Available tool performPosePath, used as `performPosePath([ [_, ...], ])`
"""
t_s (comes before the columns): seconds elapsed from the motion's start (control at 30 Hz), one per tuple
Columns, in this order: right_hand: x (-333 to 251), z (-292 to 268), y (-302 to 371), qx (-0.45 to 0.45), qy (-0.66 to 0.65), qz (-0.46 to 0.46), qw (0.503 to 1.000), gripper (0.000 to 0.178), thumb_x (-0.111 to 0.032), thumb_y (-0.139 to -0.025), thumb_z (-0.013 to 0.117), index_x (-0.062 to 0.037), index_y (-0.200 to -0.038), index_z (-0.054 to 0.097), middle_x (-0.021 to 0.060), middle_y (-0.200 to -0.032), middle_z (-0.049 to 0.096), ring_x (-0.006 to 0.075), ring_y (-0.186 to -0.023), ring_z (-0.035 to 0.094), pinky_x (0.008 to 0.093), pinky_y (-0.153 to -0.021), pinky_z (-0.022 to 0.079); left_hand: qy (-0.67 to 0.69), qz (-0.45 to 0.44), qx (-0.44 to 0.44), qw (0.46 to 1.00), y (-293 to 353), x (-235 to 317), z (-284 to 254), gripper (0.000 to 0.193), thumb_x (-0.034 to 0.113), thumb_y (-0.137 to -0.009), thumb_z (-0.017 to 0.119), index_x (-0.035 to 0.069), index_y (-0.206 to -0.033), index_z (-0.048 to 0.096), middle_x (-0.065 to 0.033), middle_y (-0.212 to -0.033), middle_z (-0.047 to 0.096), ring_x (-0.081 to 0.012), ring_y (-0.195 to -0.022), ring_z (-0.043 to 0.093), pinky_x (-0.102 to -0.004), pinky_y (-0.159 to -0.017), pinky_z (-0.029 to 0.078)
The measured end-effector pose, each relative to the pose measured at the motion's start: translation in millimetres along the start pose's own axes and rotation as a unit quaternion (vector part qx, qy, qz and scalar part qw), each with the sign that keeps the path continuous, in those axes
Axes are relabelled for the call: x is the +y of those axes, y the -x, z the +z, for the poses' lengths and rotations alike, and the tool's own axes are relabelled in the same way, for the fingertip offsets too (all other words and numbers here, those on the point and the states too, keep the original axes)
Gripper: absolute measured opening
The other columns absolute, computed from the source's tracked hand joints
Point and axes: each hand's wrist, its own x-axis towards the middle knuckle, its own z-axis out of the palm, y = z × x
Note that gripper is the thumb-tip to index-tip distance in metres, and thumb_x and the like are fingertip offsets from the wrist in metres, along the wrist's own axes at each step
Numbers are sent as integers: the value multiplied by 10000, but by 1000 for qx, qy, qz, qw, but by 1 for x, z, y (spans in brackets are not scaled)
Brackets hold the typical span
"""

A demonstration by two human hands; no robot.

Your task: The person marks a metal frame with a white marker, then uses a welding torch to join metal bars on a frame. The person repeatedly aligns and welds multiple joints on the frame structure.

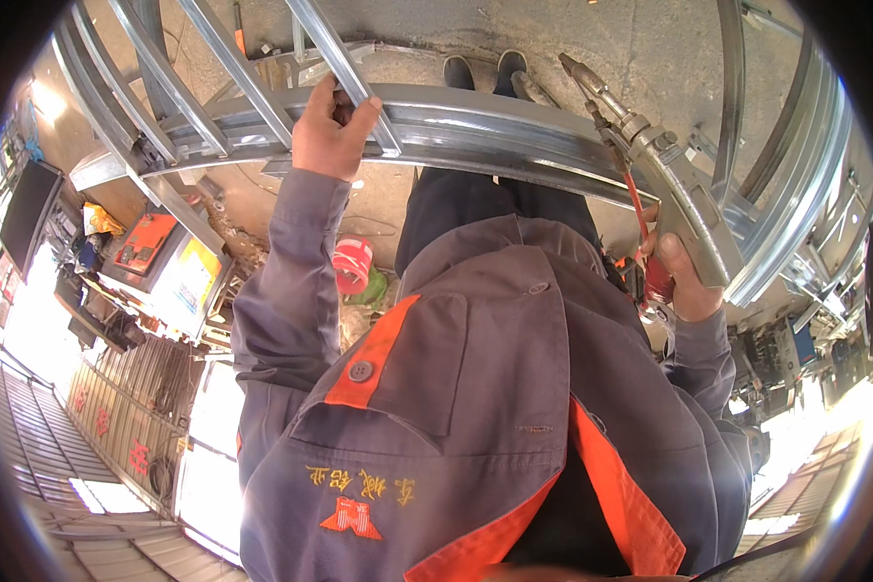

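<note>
My left hand is closed around a slim silver metal bar, just where it meets a thick metal rail. That rail runs across in front of my legs, with several similar bars joined to it on the left. On the right, my right hand grips a long grey metal tool with a narrow stepped nose pointing away and up-left. A thin red part runs along the tool's left side. The tool's middle overlaps the rail's right end in view; whether they touch I cannot tell.
More curved metal profiles are stacked at the right. A red round container stands on the floor below the rail. Left of it is a cluttered bench with an orange-red case. My feet are just beyond the rail.
</note>
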Motion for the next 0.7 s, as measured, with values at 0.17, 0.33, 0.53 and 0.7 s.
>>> performPosePath([
  [0.17, -1, 0, 0, -9, 10, -3, 1000, 512, -232, -990, 684, 51, -1397, 555, 161, -1166, 671, 167, -873, 660, 318, -757, 552, -26, -18, -6, 999, 5, 12, -3, 649, 222, -928, 785, -105, -1416, 511, -115, -1057, 725, -127, -903, 677, -284, -801, 555],
  [0.33, -4, 4, 2, -3, -2, -7, 1000, 459, -213, -1006, 661, 37, -1381, 571, 147, -1171, 678, 151, -870, 653, 303, -747, 532, -93, -20, 16, 995, 8, 22, -1, 766, 275, -915, 793, -97, -1490, 449, -150, -1095, 729, -168, -922, 697, -319, -816, 564],
  [0.53, -8, 11, 1, 22, 5, -6, 1000, 429, -221, -1009, 670, 8, -1363, 591, 119, -1140, 699, 141, -851, 651, 297, -722, 526, -159, 50, 66, 984, 20, 21, 2, 700, 263, -936, 778, -61, -1479, 475, -166, -1174, 703, -234, -997, 700, -364, -862, 561],
  [0.7, -6, 14, 1, 26, 2, -30, 999, 428, -238, -1013, 670, 5, -1357, 594, 118, -1137, 698, 142, -839, 655, 298, -717, 529, -329, 322, 131, 878, 53, 27, 23, 492, 262, -909, 802, 30, -1309, 636, -135, -1190, 672, -308, -1113, 641, -439, -963, 500],
])
